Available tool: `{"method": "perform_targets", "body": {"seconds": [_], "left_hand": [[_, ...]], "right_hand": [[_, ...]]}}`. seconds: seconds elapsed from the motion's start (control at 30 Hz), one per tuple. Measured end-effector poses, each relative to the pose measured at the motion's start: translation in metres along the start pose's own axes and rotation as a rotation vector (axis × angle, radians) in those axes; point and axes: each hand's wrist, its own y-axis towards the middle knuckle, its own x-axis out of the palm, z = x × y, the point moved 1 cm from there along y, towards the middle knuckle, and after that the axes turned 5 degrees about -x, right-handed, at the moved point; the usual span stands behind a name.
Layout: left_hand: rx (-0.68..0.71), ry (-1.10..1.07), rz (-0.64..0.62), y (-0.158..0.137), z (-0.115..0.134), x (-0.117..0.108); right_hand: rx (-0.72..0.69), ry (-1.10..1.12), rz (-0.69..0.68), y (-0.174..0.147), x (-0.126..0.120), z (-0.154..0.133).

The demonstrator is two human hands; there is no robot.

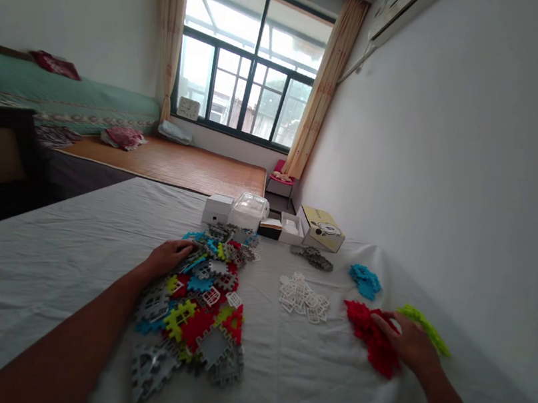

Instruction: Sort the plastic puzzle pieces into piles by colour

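Note:
My left hand (170, 258) rests at the left edge of a mixed heap of flat plastic interlocking pieces (197, 325), its fingers stretched over grey and blue ones. Toothed edges show on many of the pieces, in red, grey, blue and yellow-green, with small white window frames (211, 296) among them. On the right, my right hand (407, 340) lies over a pile of red pieces (370, 334), thumb and fingers apart and touching it. Yellow-green pieces (425, 326) lie just beyond that hand. Whether a piece sits under its fingertips is hidden.
Single-colour piles of blue pieces (365, 281), white window frames (302, 297) and dark grey pieces (314, 257) lie on the white sheet (271, 390). Behind stand a clear plastic container (249, 210), small boxes (218, 209) and a yellow box (321, 229). A wall (477, 192) borders the right.

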Motion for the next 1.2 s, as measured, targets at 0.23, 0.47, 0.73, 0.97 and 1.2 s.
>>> {"method": "perform_targets", "body": {"seconds": [0.23, 0.47, 0.73, 0.97, 1.2], "left_hand": [[0.023, -0.011, 0.006, -0.006, 0.008, -0.002], [0.001, -0.053, 0.011, -0.009, 0.009, -0.002], [0.013, -0.002, 0.002, -0.008, 0.007, 0.0], [-0.001, 0.002, 0.006, -0.006, 0.008, -0.001], [0.007, -0.004, 0.012, -0.006, 0.007, -0.001]], "right_hand": [[-0.463, 0.313, -0.289, 0.002, 0.023, -0.15], [-0.719, 0.493, -0.525, 0.002, 0.076, -0.282], [-0.786, 0.595, -0.47, 0.0, 0.108, -0.307], [-0.637, 0.822, -0.725, 0.012, 0.096, -0.28], [-0.146, 1.169, -1.126, 0.041, 0.099, -0.241]]}}
